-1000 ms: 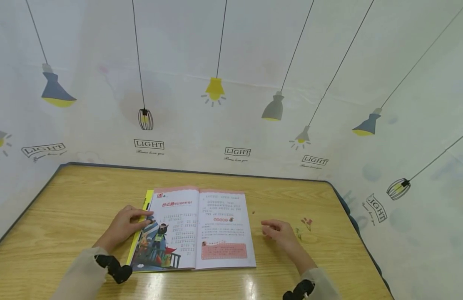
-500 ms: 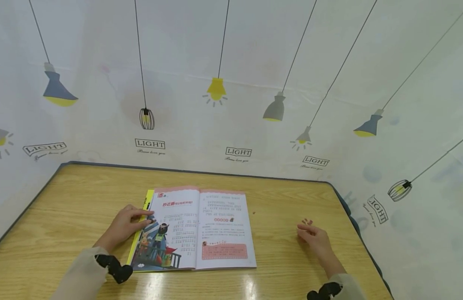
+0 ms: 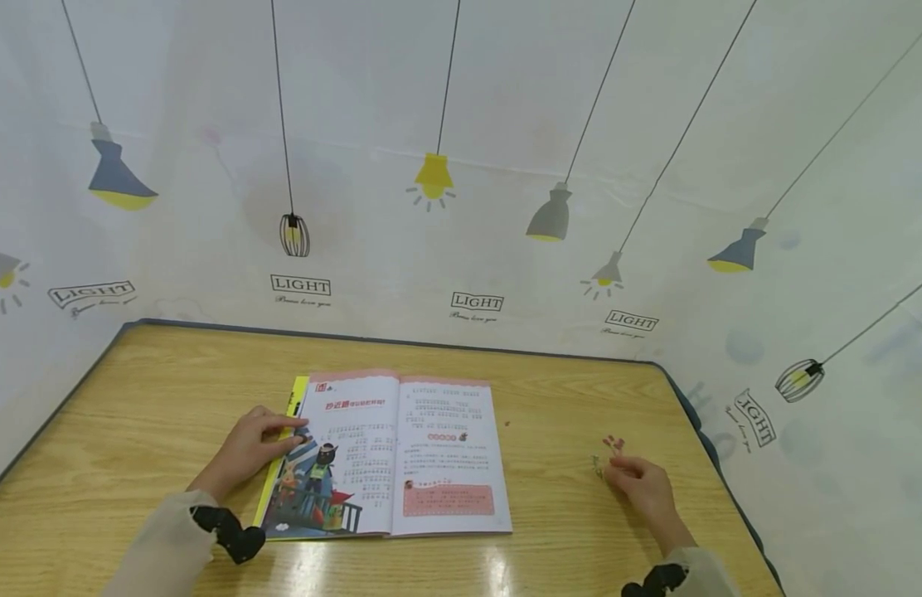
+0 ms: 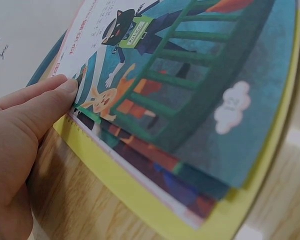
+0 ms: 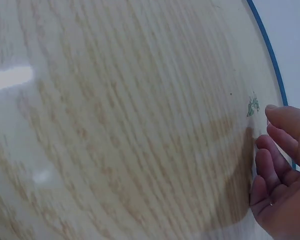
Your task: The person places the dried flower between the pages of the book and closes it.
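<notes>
An open illustrated book (image 3: 449, 448) lies flat on the wooden table, its left page carrying a cat-police picture. At that page's left edge, my left hand (image 3: 245, 452) rests with its fingertips on the paper. The left wrist view shows the straight fingers (image 4: 50, 102) touching the page margin, with several page edges fanned over the yellow cover (image 4: 110, 175). To the right of the book, my right hand (image 3: 643, 489) is low over the table with loosely bent fingers, holding nothing visible. Its fingertips overlap a small red flower (image 3: 613, 444) with green leaves (image 3: 598, 466), which looks flat against the table.
The wooden table (image 3: 558, 398) has a dark blue edge (image 3: 401, 341). Behind and beside it hangs a pale wall covering (image 3: 356, 99) printed with lamps. A tiny red speck (image 3: 507, 424) lies just right of the book.
My right hand has moved right, from beside the book to the flower, and now sits slightly lower beside it. The left hand and the book have stayed in place.
</notes>
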Action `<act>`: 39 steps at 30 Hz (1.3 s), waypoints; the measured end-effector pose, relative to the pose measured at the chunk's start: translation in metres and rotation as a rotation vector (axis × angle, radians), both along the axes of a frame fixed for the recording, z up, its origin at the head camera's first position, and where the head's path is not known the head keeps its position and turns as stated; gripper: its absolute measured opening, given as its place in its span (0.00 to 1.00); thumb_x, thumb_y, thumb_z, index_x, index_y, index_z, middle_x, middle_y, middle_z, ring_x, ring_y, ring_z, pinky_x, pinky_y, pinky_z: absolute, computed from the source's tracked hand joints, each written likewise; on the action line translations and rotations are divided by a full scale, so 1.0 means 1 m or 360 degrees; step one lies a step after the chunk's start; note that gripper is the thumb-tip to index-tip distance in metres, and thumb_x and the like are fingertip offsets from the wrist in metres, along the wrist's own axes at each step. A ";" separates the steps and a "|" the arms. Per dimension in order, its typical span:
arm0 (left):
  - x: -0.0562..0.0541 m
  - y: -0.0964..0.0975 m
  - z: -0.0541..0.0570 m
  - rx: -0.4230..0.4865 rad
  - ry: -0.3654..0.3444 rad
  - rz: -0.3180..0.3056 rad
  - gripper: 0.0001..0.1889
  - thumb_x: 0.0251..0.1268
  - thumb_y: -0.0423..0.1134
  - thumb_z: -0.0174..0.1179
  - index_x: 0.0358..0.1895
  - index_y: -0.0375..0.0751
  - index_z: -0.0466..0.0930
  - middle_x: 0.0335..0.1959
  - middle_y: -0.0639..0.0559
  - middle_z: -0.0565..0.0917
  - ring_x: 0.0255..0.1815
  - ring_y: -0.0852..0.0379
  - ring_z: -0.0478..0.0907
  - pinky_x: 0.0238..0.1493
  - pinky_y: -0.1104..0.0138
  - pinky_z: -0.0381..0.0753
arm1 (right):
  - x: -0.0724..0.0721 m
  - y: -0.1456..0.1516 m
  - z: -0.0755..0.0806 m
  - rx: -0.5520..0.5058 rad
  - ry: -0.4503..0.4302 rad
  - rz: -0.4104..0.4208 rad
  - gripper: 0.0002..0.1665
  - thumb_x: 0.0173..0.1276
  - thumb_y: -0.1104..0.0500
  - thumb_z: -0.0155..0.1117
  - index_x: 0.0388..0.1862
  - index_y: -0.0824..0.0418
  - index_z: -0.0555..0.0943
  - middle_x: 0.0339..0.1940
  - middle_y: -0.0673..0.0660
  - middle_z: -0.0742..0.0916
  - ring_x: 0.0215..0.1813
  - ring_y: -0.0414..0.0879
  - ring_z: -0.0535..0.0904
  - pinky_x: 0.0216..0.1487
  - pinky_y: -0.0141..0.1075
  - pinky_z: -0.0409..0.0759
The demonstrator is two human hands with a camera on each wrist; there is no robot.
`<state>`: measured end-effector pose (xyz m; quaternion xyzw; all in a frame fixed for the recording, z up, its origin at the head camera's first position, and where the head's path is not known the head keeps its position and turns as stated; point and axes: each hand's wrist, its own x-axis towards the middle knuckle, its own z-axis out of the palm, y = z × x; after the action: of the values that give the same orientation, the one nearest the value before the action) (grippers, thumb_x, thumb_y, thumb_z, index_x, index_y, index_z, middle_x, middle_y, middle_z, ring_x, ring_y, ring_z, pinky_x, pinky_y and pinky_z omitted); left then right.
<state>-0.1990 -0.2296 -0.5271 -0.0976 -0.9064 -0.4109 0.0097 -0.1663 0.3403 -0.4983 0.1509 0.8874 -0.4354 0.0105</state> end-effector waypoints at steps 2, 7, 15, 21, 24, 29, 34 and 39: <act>0.000 0.000 0.000 0.0009 -0.0007 0.0004 0.17 0.56 0.43 0.64 0.48 0.42 0.83 0.31 0.50 0.68 0.33 0.53 0.61 0.33 0.64 0.59 | 0.000 0.000 -0.003 0.0005 0.0018 -0.0019 0.22 0.59 0.60 0.66 0.48 0.75 0.77 0.36 0.61 0.85 0.33 0.37 0.77 0.33 0.28 0.73; 0.000 0.000 0.000 0.0023 -0.0022 0.0012 0.17 0.56 0.44 0.64 0.48 0.42 0.83 0.31 0.49 0.68 0.33 0.53 0.61 0.34 0.63 0.59 | 0.001 -0.001 -0.008 0.0023 0.0052 -0.0070 0.21 0.58 0.61 0.66 0.47 0.74 0.78 0.35 0.59 0.85 0.32 0.35 0.76 0.33 0.26 0.72; 0.001 0.000 0.001 0.0025 -0.0032 0.0015 0.17 0.56 0.44 0.64 0.49 0.42 0.82 0.31 0.49 0.68 0.34 0.53 0.61 0.34 0.63 0.60 | 0.003 -0.007 -0.011 0.0070 0.0074 -0.0142 0.21 0.57 0.58 0.68 0.45 0.73 0.80 0.33 0.58 0.84 0.32 0.39 0.75 0.33 0.29 0.71; 0.001 0.000 0.002 0.0020 -0.0042 0.0019 0.17 0.56 0.44 0.64 0.49 0.42 0.82 0.31 0.49 0.68 0.34 0.53 0.60 0.33 0.63 0.59 | 0.003 -0.009 -0.016 0.0129 0.0072 -0.0175 0.20 0.57 0.58 0.68 0.43 0.71 0.81 0.31 0.55 0.83 0.32 0.41 0.74 0.33 0.32 0.70; 0.001 0.001 0.002 0.0017 -0.0049 0.0023 0.18 0.56 0.44 0.64 0.49 0.42 0.82 0.30 0.48 0.67 0.33 0.53 0.60 0.33 0.63 0.58 | 0.003 -0.010 -0.018 0.0140 0.0105 -0.0187 0.18 0.55 0.59 0.68 0.41 0.71 0.81 0.28 0.54 0.83 0.30 0.40 0.74 0.32 0.30 0.70; 0.001 0.001 0.003 0.0019 -0.0061 0.0028 0.18 0.56 0.46 0.64 0.49 0.43 0.82 0.30 0.48 0.66 0.33 0.53 0.59 0.32 0.63 0.58 | 0.003 -0.011 -0.020 0.0176 0.0146 -0.0199 0.16 0.54 0.60 0.69 0.38 0.70 0.83 0.26 0.53 0.84 0.28 0.39 0.74 0.29 0.29 0.70; 0.001 0.001 0.004 0.0009 -0.0056 0.0028 0.18 0.56 0.45 0.64 0.49 0.43 0.82 0.30 0.49 0.67 0.33 0.53 0.60 0.32 0.63 0.58 | 0.002 -0.011 -0.023 0.0259 0.0136 -0.0171 0.14 0.55 0.58 0.69 0.35 0.69 0.84 0.26 0.53 0.84 0.28 0.41 0.74 0.29 0.32 0.70; 0.001 0.000 0.003 0.0013 -0.0049 0.0023 0.17 0.56 0.44 0.64 0.49 0.42 0.82 0.30 0.49 0.67 0.33 0.53 0.60 0.33 0.63 0.58 | 0.002 -0.013 -0.020 0.0275 0.0095 -0.0158 0.13 0.56 0.59 0.68 0.34 0.69 0.84 0.26 0.54 0.84 0.27 0.41 0.74 0.29 0.33 0.70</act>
<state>-0.1982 -0.2291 -0.5241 -0.0847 -0.9055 -0.4159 -0.0010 -0.1645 0.3276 -0.5187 0.1821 0.9130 -0.3616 -0.0504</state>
